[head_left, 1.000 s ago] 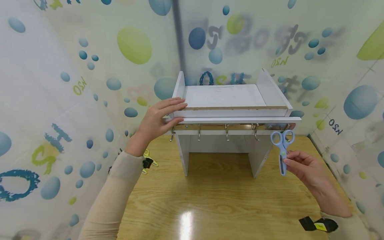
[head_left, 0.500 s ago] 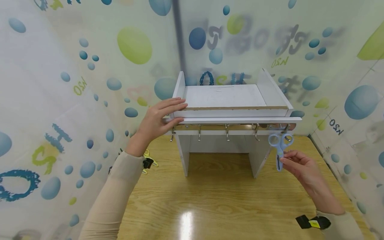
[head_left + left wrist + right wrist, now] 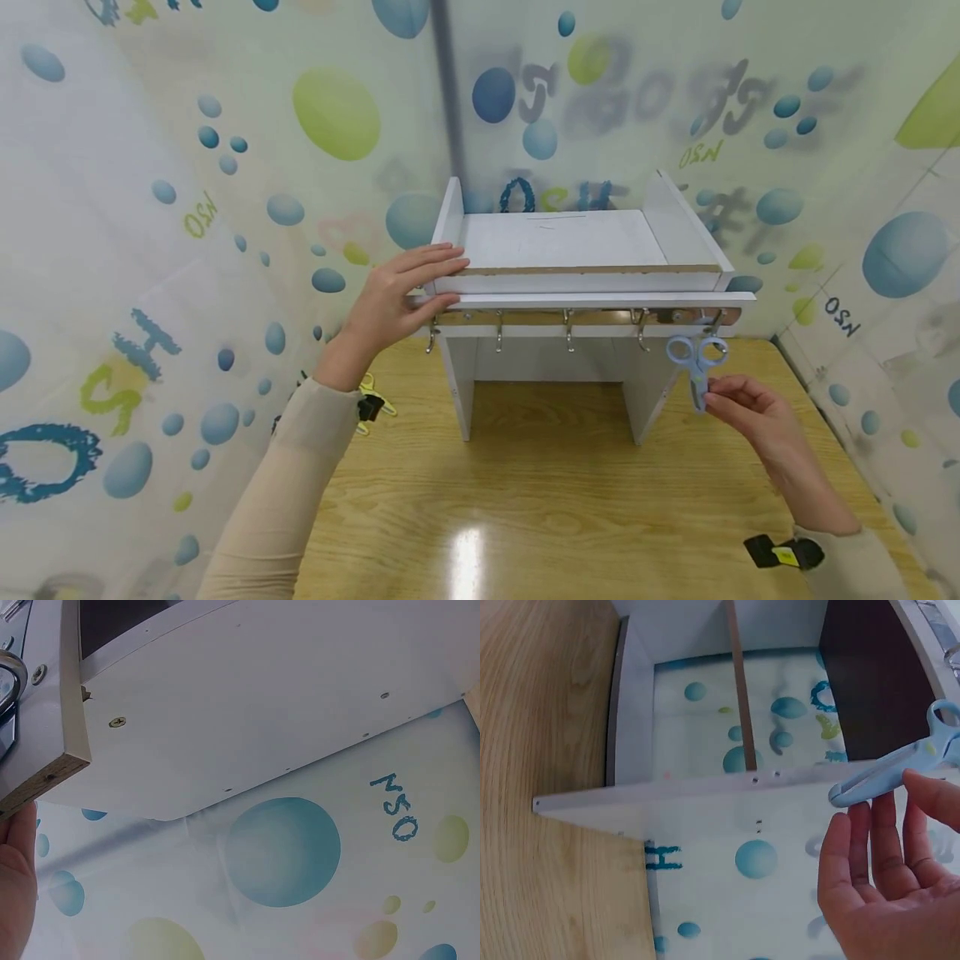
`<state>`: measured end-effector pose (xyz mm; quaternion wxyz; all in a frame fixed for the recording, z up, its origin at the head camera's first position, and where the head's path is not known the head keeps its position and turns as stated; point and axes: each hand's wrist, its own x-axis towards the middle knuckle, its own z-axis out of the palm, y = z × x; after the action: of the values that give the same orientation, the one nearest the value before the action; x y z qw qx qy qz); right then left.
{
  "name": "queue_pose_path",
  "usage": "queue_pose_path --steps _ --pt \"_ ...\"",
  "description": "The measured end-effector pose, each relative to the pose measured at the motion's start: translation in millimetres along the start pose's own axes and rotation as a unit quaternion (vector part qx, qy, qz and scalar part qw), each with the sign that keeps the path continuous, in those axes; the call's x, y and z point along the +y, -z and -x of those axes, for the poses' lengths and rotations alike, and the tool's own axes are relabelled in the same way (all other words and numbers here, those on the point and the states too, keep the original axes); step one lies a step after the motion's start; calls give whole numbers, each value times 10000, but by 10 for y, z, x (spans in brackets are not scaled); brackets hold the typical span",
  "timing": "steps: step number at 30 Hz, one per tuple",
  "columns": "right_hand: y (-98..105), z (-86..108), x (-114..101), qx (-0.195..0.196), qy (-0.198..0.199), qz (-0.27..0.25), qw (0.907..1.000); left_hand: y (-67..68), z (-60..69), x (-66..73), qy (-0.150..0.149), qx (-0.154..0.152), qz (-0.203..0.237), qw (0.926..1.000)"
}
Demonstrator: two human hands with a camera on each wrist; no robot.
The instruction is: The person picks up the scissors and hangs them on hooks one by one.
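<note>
Blue scissors (image 3: 698, 367) hang from the right hand (image 3: 772, 442), handles up, their blade end pinched between thumb and fingers. The handle loops are just below the rightmost hook of the metal hook rail (image 3: 540, 317); whether they touch it cannot be told. In the right wrist view the scissors (image 3: 892, 769) lie between the thumb and fingers of the right hand (image 3: 892, 877). My left hand (image 3: 397, 292) grips the left front edge of the white shelf unit (image 3: 585, 283), fingers on top, thumb at the front board. The left wrist view shows the left hand (image 3: 16, 877) below a board's corner.
Yellow scissors (image 3: 378, 396) lie on the wooden table (image 3: 525, 508) by the left forearm, partly hidden. Several hooks run along the rail. Patterned walls (image 3: 247, 125) stand behind and beside the shelf unit.
The right hand has carried the blue scissors a little to the left, bringing their handle loops under the right end of the rail. My left hand has stayed on the shelf unit.
</note>
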<state>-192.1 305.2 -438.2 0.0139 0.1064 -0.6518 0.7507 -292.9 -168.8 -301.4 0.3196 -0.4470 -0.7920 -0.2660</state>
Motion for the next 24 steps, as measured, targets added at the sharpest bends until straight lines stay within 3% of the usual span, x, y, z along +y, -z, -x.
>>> queue_pose_path --steps 6,13,19,24 --pt "238 -35 110 -167 58 -68 9998 11 -10 -3 -27 -34 -61 10000" --pt "549 -76 233 -162 19 -1162 9931 19 -14 -10 -64 -78 -98 9999" --pt "859 -66 242 216 -586 -918 9938 18 -15 -15 -41 -74 -110 9999" --pt "1094 -62 293 655 -1205 -946 9860 16 -12 -20 -47 -36 -101 9999"
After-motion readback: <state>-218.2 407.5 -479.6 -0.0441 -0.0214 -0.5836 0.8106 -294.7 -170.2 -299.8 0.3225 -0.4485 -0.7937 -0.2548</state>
